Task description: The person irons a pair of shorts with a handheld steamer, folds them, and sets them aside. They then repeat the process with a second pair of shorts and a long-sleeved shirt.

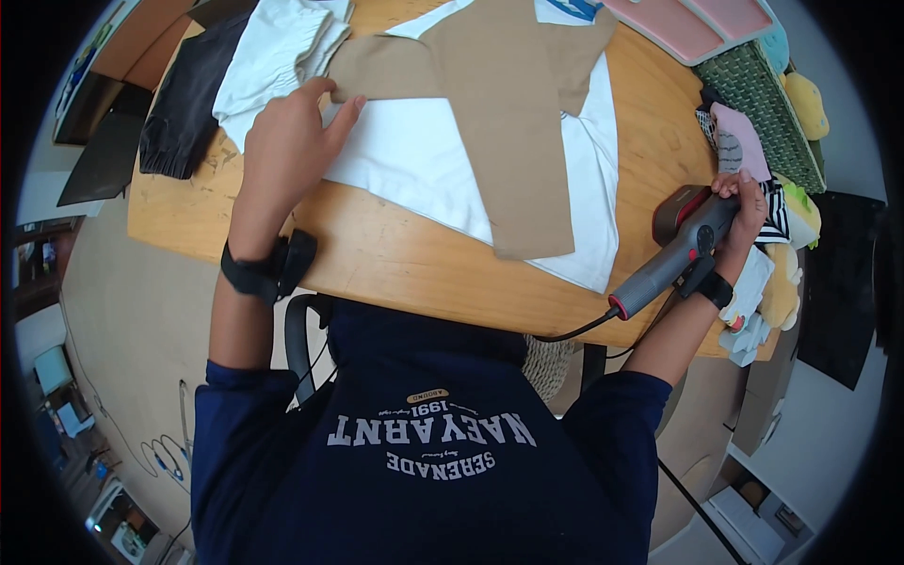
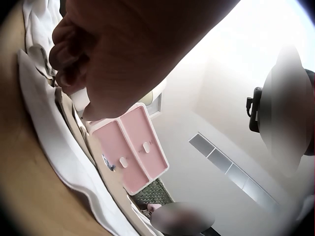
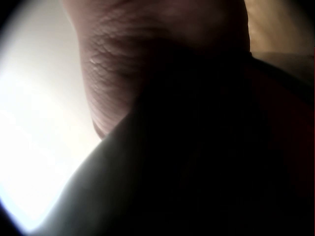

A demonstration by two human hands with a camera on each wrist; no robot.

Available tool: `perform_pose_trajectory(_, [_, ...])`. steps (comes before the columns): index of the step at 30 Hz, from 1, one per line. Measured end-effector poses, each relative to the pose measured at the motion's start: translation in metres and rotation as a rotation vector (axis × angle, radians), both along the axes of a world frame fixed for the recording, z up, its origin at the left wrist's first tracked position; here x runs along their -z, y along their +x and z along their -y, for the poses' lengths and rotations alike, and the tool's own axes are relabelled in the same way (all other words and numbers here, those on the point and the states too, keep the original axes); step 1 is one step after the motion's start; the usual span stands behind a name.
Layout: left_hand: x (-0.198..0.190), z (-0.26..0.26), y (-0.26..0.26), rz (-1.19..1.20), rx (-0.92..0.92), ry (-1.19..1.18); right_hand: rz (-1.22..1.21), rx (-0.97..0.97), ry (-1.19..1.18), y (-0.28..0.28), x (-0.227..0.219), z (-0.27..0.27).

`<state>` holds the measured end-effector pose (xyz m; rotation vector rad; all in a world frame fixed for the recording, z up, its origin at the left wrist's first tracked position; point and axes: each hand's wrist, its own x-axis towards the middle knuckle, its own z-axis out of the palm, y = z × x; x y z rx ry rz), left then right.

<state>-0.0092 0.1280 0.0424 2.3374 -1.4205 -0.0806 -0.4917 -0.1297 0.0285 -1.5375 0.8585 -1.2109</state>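
Observation:
A brown long-sleeved garment point(image 1: 504, 113) lies over a white one point(image 1: 405, 141) on the wooden table. My left hand point(image 1: 297, 137) is at the end of the brown sleeve, fingers curled at its edge and thumb apart; in the left wrist view the curled fingers of that hand point(image 2: 103, 64) meet the fabric edge point(image 2: 74, 115), the contact partly hidden. At the right, my right hand point(image 1: 742, 212) grips a grey and red corded handheld appliance point(image 1: 673, 259), its dark red head by the table surface. The right wrist view is mostly dark, with part of the hand point(image 3: 118, 64) showing.
White elastic-edged clothing point(image 1: 273, 56) and dark clothing point(image 1: 188, 104) lie at the table's left. Pink trays point(image 1: 697, 24), a green woven basket point(image 1: 777, 113), small cloths point(image 1: 739, 137) and plush toys point(image 1: 780, 282) line the right side. A cord hangs from the appliance over the front edge.

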Motion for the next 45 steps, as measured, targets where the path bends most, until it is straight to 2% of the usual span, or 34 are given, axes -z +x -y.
perform_pose_trajectory(5, [0.005,0.015,0.021,0.077,-0.014,0.005,0.032,-0.008,0.057,-0.002,0.004,0.002])
perform_pose_trajectory(8, [0.000,0.021,0.021,-0.007,-0.037,0.095,0.052,-0.004,0.090,-0.004,0.006,0.004])
perform_pose_trajectory(11, [0.014,0.024,0.024,-0.025,-0.009,-0.011,0.070,-0.021,0.093,-0.006,0.008,0.007])
perform_pose_trajectory(14, [0.014,0.023,0.021,-0.140,-0.006,-0.081,0.048,-0.009,0.095,-0.004,0.006,0.003])
perform_pose_trajectory(16, [0.009,0.021,0.008,-0.138,-0.075,-0.184,0.051,-0.021,0.095,-0.004,0.006,0.004])
perform_pose_trajectory(20, [-0.003,0.024,-0.018,-0.085,-0.059,-0.278,0.038,-0.031,0.100,-0.005,0.006,0.005])
perform_pose_trajectory(23, [-0.001,0.036,-0.041,0.149,0.116,-0.472,0.046,-0.040,0.097,-0.003,0.006,0.004])
perform_pose_trajectory(26, [-0.002,0.044,-0.047,0.161,0.108,-0.354,0.037,-0.027,0.096,-0.002,0.005,0.002])
perform_pose_trajectory(30, [0.002,0.040,-0.033,0.165,0.110,-0.415,0.012,-0.040,0.104,-0.001,0.001,0.001])
perform_pose_trajectory(32, [0.003,0.035,-0.021,0.140,0.132,-0.436,0.003,-0.039,0.114,-0.005,0.005,0.004])
perform_pose_trajectory(34, [0.006,0.031,-0.010,-0.030,0.042,-0.406,0.023,-0.076,0.105,-0.004,0.005,0.005])
perform_pose_trajectory(36, [0.011,0.029,0.000,-0.048,0.027,-0.368,0.026,-0.078,0.110,-0.002,0.003,0.003])
perform_pose_trajectory(38, [0.013,0.029,0.008,-0.222,-0.058,-0.297,0.027,-0.065,0.128,0.000,0.001,0.001])
perform_pose_trajectory(40, [0.011,0.027,0.012,-0.166,-0.050,-0.254,0.014,-0.036,0.123,0.002,-0.001,-0.001])
perform_pose_trajectory(43, [0.011,0.027,0.014,-0.356,-0.042,-0.252,-0.007,-0.077,0.115,-0.002,0.002,0.003])
perform_pose_trajectory(45, [0.013,0.027,0.016,-0.382,-0.038,-0.277,-0.011,-0.077,0.119,-0.003,0.002,0.005])
